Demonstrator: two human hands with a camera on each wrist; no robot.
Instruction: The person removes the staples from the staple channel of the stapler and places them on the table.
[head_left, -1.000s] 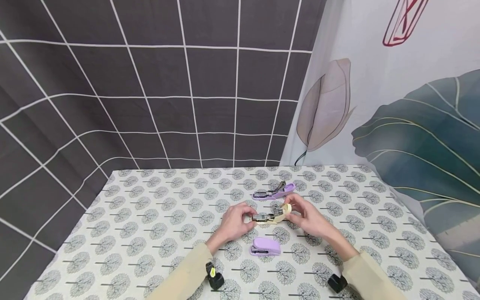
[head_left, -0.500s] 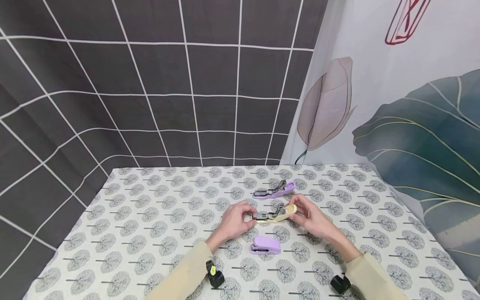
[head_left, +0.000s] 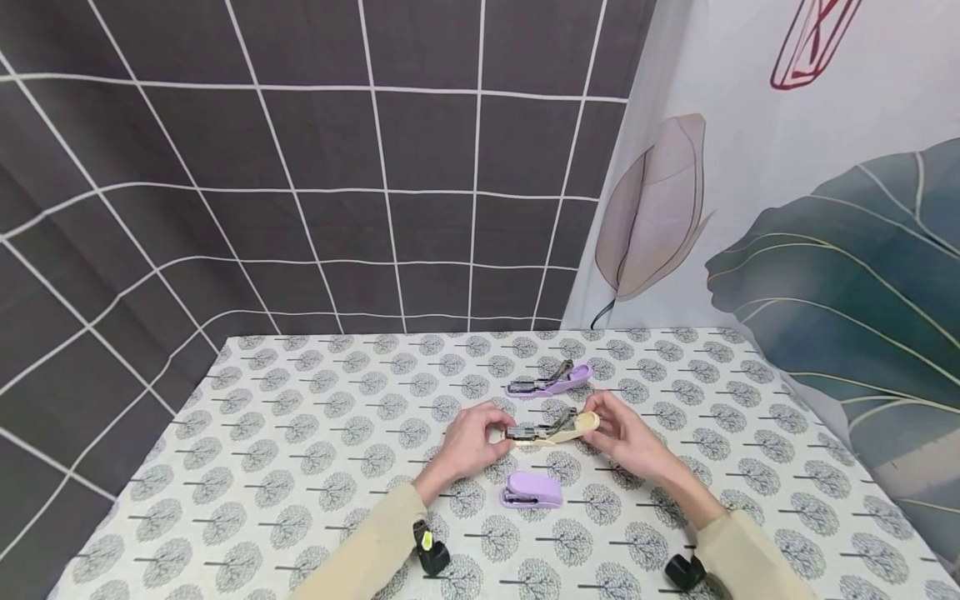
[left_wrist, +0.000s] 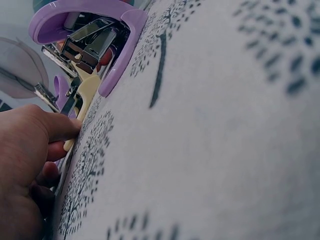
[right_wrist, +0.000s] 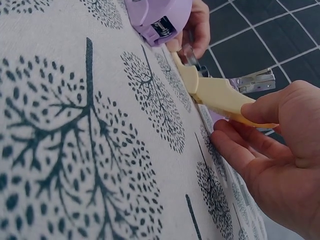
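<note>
Between my hands lies a pale yellow stapler (head_left: 566,434), folded wide open, its cover laid back to the right and its metal parts showing. My left hand (head_left: 468,442) pinches the left end of its base between thumb and fingers. At the other end, my right hand (head_left: 628,440) holds the tip of the cover (right_wrist: 220,95), the thumb on its outer side in the right wrist view. Just nearer to me sits a closed purple stapler (head_left: 532,490). Beyond the yellow one, a second purple stapler (head_left: 558,382) lies opened flat with its metal arm raised.
A white cloth with a tree print (head_left: 300,467) covers the table. Behind it hangs a dark curtain with white grid lines (head_left: 427,225), and a leaf-patterned curtain (head_left: 675,250) hangs at the right. Each forearm wears a small black wrist device (head_left: 431,550).
My right hand has swung the yellow stapler's cover further back, to the right and flatter. The left hand keeps its grip at the base, and both purple staplers stay put.
</note>
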